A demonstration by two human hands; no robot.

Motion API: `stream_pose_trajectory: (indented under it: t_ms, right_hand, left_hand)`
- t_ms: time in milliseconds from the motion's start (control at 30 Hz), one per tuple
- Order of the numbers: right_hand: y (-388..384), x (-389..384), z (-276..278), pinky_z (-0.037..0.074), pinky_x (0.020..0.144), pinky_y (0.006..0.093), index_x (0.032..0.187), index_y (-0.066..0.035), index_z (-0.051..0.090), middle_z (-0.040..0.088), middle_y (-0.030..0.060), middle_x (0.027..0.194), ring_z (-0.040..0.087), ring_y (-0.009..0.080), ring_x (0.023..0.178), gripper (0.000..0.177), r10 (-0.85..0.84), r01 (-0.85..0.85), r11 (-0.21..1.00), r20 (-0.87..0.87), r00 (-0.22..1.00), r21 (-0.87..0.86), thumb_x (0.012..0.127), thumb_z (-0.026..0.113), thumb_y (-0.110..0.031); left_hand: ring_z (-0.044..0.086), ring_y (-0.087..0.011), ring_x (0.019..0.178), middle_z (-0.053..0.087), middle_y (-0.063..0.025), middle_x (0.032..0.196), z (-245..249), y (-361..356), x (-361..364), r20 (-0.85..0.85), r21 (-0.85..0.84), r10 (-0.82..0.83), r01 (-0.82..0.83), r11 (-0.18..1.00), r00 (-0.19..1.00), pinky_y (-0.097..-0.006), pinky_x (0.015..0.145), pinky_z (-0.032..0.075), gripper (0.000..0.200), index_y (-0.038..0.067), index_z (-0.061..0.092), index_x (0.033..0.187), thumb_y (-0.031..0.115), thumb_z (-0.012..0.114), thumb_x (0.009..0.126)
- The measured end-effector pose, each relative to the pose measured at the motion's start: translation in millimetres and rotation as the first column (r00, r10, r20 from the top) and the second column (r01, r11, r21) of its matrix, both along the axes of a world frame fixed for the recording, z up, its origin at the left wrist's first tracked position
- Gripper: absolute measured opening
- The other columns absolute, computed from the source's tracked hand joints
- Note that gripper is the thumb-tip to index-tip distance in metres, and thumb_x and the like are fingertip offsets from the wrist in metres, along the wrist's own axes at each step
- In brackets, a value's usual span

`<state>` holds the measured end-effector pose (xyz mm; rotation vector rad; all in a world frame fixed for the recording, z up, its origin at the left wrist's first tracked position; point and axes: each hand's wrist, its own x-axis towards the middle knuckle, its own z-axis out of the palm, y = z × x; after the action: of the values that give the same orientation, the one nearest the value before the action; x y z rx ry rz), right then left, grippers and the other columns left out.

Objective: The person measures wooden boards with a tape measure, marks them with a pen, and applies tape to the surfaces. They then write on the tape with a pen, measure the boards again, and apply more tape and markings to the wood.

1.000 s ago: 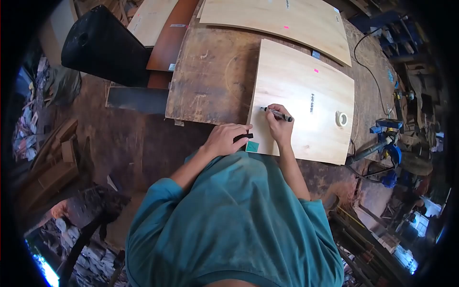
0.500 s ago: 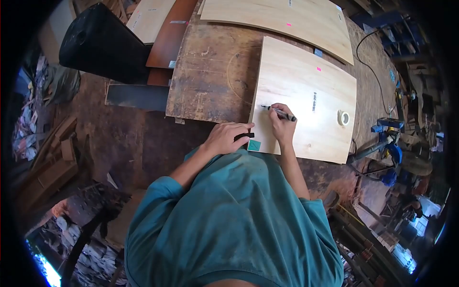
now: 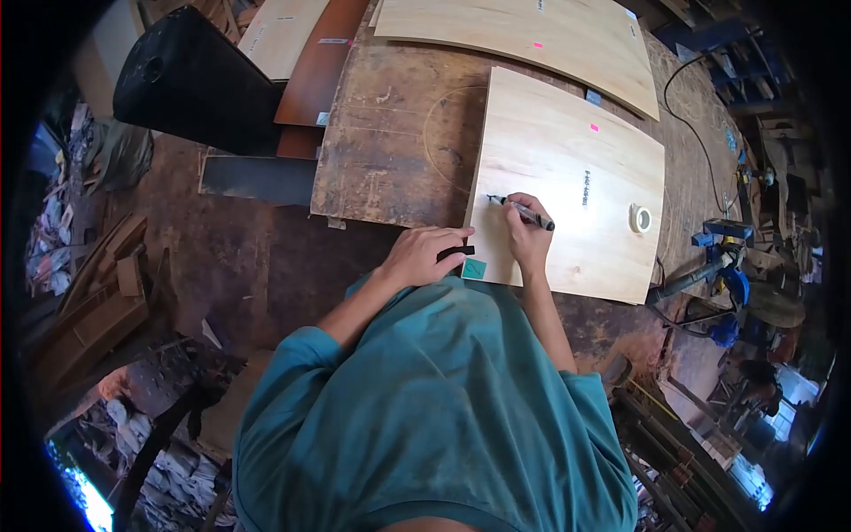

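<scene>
The pale board (image 3: 567, 239) is wood, flat and smooth, with a soft shine where the light hits it. The big table (image 3: 390, 124) is brown wood, and its top looks rough, scratched and stained. The red-brown board (image 3: 319, 75) is smooth wood with a little shine. The pen (image 3: 539, 219) looks like shiny plastic. The small black piece (image 3: 464, 251) is too tiny to tell what it is made of. The shirt (image 3: 434, 399) is soft, matt cloth with wrinkles. The green square (image 3: 474, 269) looks like matt paper.
</scene>
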<state>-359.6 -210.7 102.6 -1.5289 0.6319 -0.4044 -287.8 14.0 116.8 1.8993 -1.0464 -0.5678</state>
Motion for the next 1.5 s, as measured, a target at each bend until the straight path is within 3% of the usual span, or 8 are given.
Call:
stream_pose_trajectory:
  t_ms: [500, 667, 933, 1133, 1200, 1300, 1500]
  right_hand:
    - [1, -1, 1, 0.046, 0.063, 0.0214, 0.103, 0.004, 0.073, 0.066, -0.0013, 0.077, 0.056, 0.0043, 0.068, 0.015, -0.06, 0.044, 0.989, -0.11, 0.992, -0.14, 0.095, 0.072, -0.01]
    - [-3, -2, -5, 0.045, 0.063, 0.0214, 0.103, 0.003, 0.073, 0.065, -0.0016, 0.077, 0.056, 0.0042, 0.068, 0.016, -0.048, 0.04, 0.992, -0.062, 0.997, -0.119, 0.095, 0.071, -0.01]
    - [2, -2, -1, 0.044, 0.062, 0.0218, 0.103, 0.004, 0.073, 0.064, -0.0024, 0.076, 0.054, 0.0043, 0.067, 0.015, -0.016, 0.003, 0.991, -0.097, 0.995, -0.132, 0.095, 0.071, -0.009]
    - [-2, -2, -1, 0.044, 0.062, 0.0214, 0.104, 0.004, 0.072, 0.064, -0.0017, 0.077, 0.055, 0.0044, 0.068, 0.013, -0.049, 0.04, 0.992, -0.078, 0.996, -0.119, 0.096, 0.069, -0.007]
    - [-3, -4, -4, 0.044, 0.063, 0.021, 0.104, 0.004, 0.072, 0.065, -0.0014, 0.078, 0.056, 0.0044, 0.068, 0.014, -0.127, 0.127, 0.986, 0.002, 0.992, -0.108, 0.096, 0.07, -0.007]
    - [-8, -8, -2, 0.045, 0.063, 0.0209, 0.104, 0.004, 0.073, 0.065, -0.0015, 0.078, 0.056, 0.0045, 0.069, 0.014, -0.115, 0.108, 0.984, -0.045, 0.992, -0.141, 0.095, 0.071, -0.007]
    - [-4, -6, -2, 0.045, 0.063, 0.021, 0.102, 0.003, 0.073, 0.066, -0.0013, 0.077, 0.056, 0.0044, 0.069, 0.014, -0.105, 0.102, 0.986, -0.018, 0.994, -0.135, 0.094, 0.072, -0.008]
  left_hand:
    - [0.072, -0.03, 0.11, 0.071, -0.0019, 0.138, -4, 1, 1, -0.006, 0.004, 0.006, -0.006, 1.0, 1.0, -0.0425, 0.093, 0.057, 0.025, 0.005, 0.075, 0.097, 0.03, 0.069, 0.096]
    - [0.073, -0.0312, 0.104, 0.073, -0.0036, 0.133, -7, 1, 1, 0.027, -0.024, 0.006, -0.005, 1.0, 1.0, -0.0422, 0.089, 0.058, 0.025, 0.004, 0.074, 0.104, 0.027, 0.073, 0.094]
    - [0.073, -0.0309, 0.103, 0.073, -0.0035, 0.134, -10, 0, 1, 0.03, -0.038, 0.017, -0.016, 0.999, 0.999, -0.0419, 0.089, 0.058, 0.024, 0.003, 0.074, 0.1, 0.026, 0.073, 0.093]
    - [0.073, -0.0307, 0.103, 0.073, -0.0038, 0.134, -11, 0, 1, 0.046, -0.045, 0.026, -0.024, 0.999, 0.999, -0.0415, 0.089, 0.058, 0.024, 0.003, 0.075, 0.1, 0.026, 0.074, 0.093]
    - [0.074, -0.0306, 0.103, 0.073, -0.0038, 0.133, -11, 0, 0, 0.057, -0.062, 0.03, -0.026, 0.998, 0.998, -0.0413, 0.089, 0.058, 0.024, 0.003, 0.075, 0.1, 0.026, 0.074, 0.093]
    - [0.074, -0.0303, 0.103, 0.074, -0.0038, 0.133, -10, -1, 0, 0.037, -0.025, 0.028, -0.028, 0.999, 0.999, -0.0411, 0.089, 0.059, 0.024, 0.002, 0.075, 0.1, 0.025, 0.074, 0.093]
    - [0.074, -0.0298, 0.103, 0.074, -0.0042, 0.132, -6, -1, 1, 0.028, -0.007, 0.02, -0.019, 1.0, 0.999, -0.0411, 0.09, 0.058, 0.028, 0.003, 0.076, 0.109, 0.026, 0.074, 0.092]
